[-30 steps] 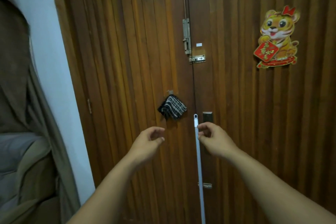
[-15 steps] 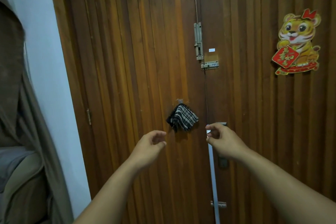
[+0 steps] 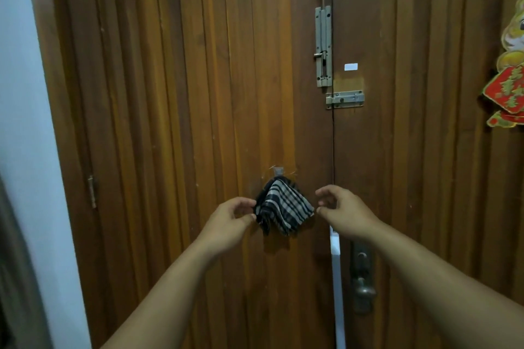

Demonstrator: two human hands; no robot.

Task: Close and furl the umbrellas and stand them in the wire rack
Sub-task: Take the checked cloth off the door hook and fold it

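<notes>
Left hand has loosely curled fingers, thumb and fingertips at the left edge of the checked cloth at frame centre; a pinch cannot be confirmed. Right hand is curled just beside the cloth's right edge, holding nothing. Below it a white pole leans against the wooden door; bolts sit upper right. No umbrella or rack shows.

I have only the one view, from the camera on the person's head, facing a wooden double door nearly straight on and tilted slightly down. It sits close, so the door fills almost the whole frame, with a strip of pale wall at the left edge. Both forearms reach in from the bottom toward the middle.
</notes>
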